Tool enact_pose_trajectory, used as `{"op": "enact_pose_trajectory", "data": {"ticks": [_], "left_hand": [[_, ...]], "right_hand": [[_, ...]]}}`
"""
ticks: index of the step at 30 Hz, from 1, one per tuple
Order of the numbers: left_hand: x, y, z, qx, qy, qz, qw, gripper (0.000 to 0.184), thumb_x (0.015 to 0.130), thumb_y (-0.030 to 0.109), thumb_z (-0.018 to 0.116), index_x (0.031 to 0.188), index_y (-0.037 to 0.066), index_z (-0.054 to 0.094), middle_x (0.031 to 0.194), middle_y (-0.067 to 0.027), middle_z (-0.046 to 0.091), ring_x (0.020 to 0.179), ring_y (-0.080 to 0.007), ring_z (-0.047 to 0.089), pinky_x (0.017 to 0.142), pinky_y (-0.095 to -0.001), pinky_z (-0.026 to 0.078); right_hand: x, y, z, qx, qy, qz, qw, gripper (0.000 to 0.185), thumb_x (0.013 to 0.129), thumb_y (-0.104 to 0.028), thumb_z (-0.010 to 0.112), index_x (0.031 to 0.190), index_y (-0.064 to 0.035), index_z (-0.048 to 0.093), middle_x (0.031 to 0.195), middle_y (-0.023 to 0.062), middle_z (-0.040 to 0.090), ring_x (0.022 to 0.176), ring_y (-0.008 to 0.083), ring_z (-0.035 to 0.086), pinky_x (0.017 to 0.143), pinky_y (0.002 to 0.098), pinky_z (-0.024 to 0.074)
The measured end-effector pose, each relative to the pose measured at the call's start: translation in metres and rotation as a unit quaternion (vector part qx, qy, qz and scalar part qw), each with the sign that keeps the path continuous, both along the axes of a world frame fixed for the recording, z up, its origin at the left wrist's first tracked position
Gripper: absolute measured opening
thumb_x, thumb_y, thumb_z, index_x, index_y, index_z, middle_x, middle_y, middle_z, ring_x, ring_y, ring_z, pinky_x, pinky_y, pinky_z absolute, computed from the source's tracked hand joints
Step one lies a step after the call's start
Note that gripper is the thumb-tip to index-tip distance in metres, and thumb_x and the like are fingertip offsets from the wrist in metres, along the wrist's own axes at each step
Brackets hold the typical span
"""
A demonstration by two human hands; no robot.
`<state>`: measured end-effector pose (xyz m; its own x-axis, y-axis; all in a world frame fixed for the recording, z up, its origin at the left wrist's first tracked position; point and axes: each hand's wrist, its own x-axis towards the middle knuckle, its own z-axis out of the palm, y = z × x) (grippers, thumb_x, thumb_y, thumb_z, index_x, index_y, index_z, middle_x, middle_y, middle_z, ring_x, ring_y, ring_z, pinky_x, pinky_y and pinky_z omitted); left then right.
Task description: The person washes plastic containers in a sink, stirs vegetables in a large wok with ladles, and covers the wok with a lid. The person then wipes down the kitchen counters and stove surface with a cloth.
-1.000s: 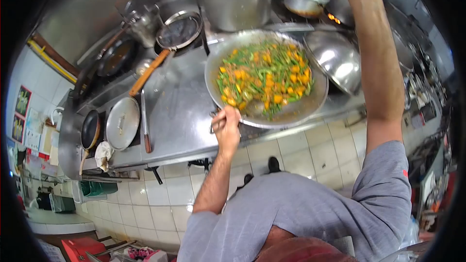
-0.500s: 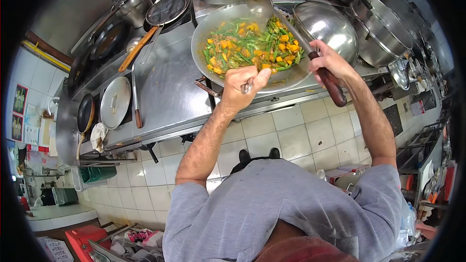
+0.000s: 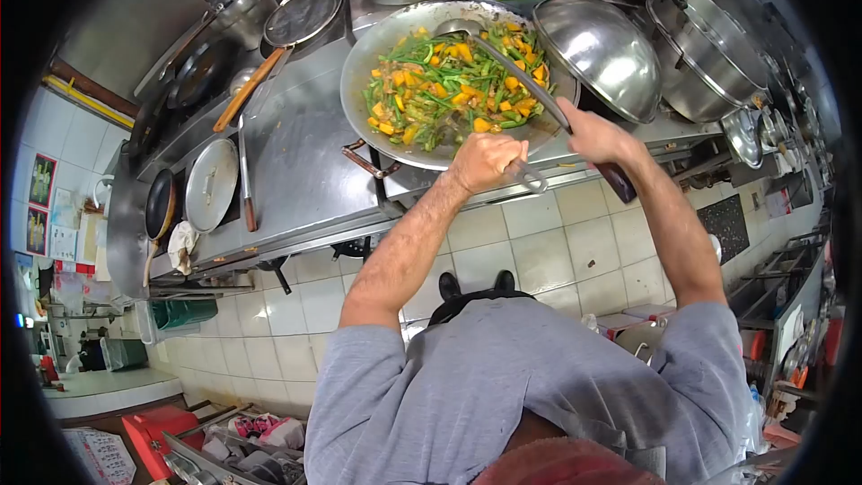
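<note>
by the steel counter (image 3: 305,157), left grip (image 3: 488,161) clenches a metal handle (image 3: 528,177), right grip (image 3: 600,138) a ladle (image 3: 541,94).

Room: counter (image 3: 310,148) left of wok (image 3: 357,72) | Blocked right: steel dome (image 3: 602,54)

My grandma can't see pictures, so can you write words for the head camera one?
Someone's right hand holds a long ladle over a wide pan of green and orange vegetables, while the left hand holds a metal handle.
</note>
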<state>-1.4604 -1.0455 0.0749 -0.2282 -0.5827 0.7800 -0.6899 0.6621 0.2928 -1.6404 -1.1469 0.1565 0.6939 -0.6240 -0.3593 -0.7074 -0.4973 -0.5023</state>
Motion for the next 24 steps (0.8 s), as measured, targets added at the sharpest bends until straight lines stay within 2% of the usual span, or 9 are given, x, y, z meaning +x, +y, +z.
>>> {"op": "enact_pose_trajectory", "data": {"ticks": [2, 4, 5, 9, 12, 15, 18, 20, 24], "left_hand": [[0.002, -0.015, 0.002, -0.011, 0.034, -0.001, 0.999, 0.026, 0.077, 0.005, 0.060, 0.055, 0.006, 0.046, 0.048, -0.0070, 0.045, 0.041, -0.0214, 0.048, 0.040, -0.0334, 0.039], [0.008, -0.019, 0.012, -0.004, 0.066, 0.042, 0.997, 0.024, 0.081, 0.009, 0.059, 0.058, 0.005, 0.052, 0.052, -0.0081, 0.050, 0.043, -0.0197, 0.050, 0.041, -0.0317, 0.040], [0.021, -0.015, 0.015, 0.038, 0.074, 0.064, 0.994, 0.005, 0.073, 0.007, 0.062, 0.071, 0.009, 0.059, 0.060, -0.0053, 0.056, 0.048, -0.0183, 0.054, 0.044, -0.0310, 0.042], [0.053, 0.018, 0.044, 0.055, 0.398, 0.139, 0.905, 0.035, 0.086, 0.017, 0.057, 0.054, 0.006, 0.050, 0.050, 0.0024, 0.045, 0.046, -0.0064, 0.039, 0.041, -0.0244, 0.030], [0.078, 0.055, 0.084, -0.012, 0.457, 0.162, 0.875, 0.039, 0.087, 0.017, 0.057, 0.052, 0.005, 0.046, 0.050, 0.0045, 0.041, 0.047, -0.0049, 0.035, 0.043, -0.0240, 0.026], [0.093, 0.078, 0.096, -0.034, 0.453, 0.191, 0.870, 0.037, 0.087, 0.016, 0.056, 0.054, 0.006, 0.044, 0.051, 0.0048, 0.039, 0.048, -0.0039, 0.031, 0.043, -0.0234, 0.023], [0.101, 0.069, 0.079, -0.059, 0.444, 0.230, 0.864, 0.035, 0.087, 0.016, 0.055, 0.055, 0.008, 0.042, 0.052, 0.0056, 0.036, 0.046, -0.0032, 0.028, 0.042, -0.0225, 0.020], [0.109, 0.050, 0.051, -0.062, 0.445, 0.268, 0.852, 0.036, 0.087, 0.018, 0.056, 0.055, 0.009, 0.041, 0.050, 0.0058, 0.036, 0.044, -0.0037, 0.028, 0.041, -0.0227, 0.022], [0.125, 0.011, 0.013, -0.012, 0.577, 0.259, 0.775, 0.040, 0.088, 0.017, 0.054, 0.053, 0.005, 0.039, 0.049, 0.0055, 0.037, 0.049, -0.0034, 0.033, 0.044, -0.0234, 0.027]], "right_hand": [[-0.021, 0.027, 0.008, -0.016, 0.030, -0.018, 0.999, 0.056, 0.073, 0.002, 0.042, 0.126, -0.0005, 0.024, 0.072, 0.0266, 0.058, 0.058, 0.0360, 0.059, 0.052, 0.0449, 0.0460], [-0.051, 0.048, -0.009, -0.116, 0.009, 0.017, 0.993, 0.064, 0.073, 0.000, 0.046, 0.131, -0.0005, 0.019, 0.079, 0.0289, 0.058, 0.074, 0.0435, 0.056, 0.064, 0.0489, 0.0440], [-0.061, 0.063, -0.002, -0.119, 0.026, 0.009, 0.992, 0.066, 0.073, -0.001, 0.046, 0.133, -0.0026, 0.018, 0.079, 0.0289, 0.057, 0.075, 0.0432, 0.056, 0.065, 0.0488, 0.0434], [-0.106, 0.095, 0.033, -0.089, -0.014, -0.007, 0.996, 0.073, 0.072, 0.000, 0.048, 0.137, -0.0099, 0.017, 0.081, 0.0275, 0.057, 0.076, 0.0432, 0.055, 0.069, 0.0473, 0.0422], [-0.127, 0.108, 0.076, -0.070, -0.043, -0.026, 0.996, 0.077, 0.070, 0.003, 0.050, 0.139, -0.0135, 0.019, 0.084, 0.0253, 0.057, 0.077, 0.0422, 0.055, 0.070, 0.0458, 0.0424], [-0.150, 0.111, 0.100, -0.169, 0.008, 0.013, 0.986, 0.081, 0.067, 0.008, 0.050, 0.139, -0.0171, 0.022, 0.091, 0.0236, 0.057, 0.080, 0.0398, 0.056, 0.072, 0.0451, 0.0439], [-0.145, 0.104, 0.104, -0.146, 0.097, 0.014, 0.984, 0.079, 0.069, 0.006, 0.050, 0.139, -0.0177, 0.021, 0.090, 0.0233, 0.057, 0.079, 0.0387, 0.056, 0.071, 0.0458, 0.0442], [-0.126, 0.094, 0.093, -0.128, 0.246, 0.042, 0.960, 0.077, 0.070, 0.004, 0.048, 0.139, -0.0180, 0.020, 0.088, 0.0235, 0.057, 0.077, 0.0379, 0.057, 0.070, 0.0464, 0.0437], [-0.097, 0.067, 0.030, -0.147, 0.197, 0.056, 0.968, 0.076, 0.072, 0.002, 0.046, 0.139, -0.0196, 0.019, 0.086, 0.0237, 0.058, 0.073, 0.0387, 0.056, 0.068, 0.0467, 0.0439]]}}
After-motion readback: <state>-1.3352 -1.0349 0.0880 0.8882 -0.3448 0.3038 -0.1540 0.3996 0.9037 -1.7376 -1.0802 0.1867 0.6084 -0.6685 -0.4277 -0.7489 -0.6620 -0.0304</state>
